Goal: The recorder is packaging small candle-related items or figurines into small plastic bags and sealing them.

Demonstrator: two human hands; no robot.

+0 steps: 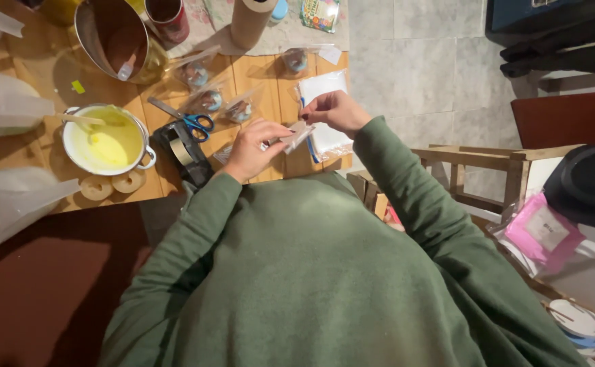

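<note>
Beside a pot (73, 146) of yellow batter, both hands' grips (253, 146) (335, 109) pinch a small bag (296, 134).

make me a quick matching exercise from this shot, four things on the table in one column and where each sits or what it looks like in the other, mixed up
Things
1. scissors
2. white pot
3. tape dispenser
4. small clear bag

Descriptions
A. held between the left hand and right hand
B. blue handles, lying on the wooden table
C. filled with yellow liquid, two ring-shaped pieces beside it
D. black, at the table's near edge by the left forearm

Pairs: 1-B, 2-C, 3-D, 4-A
</note>
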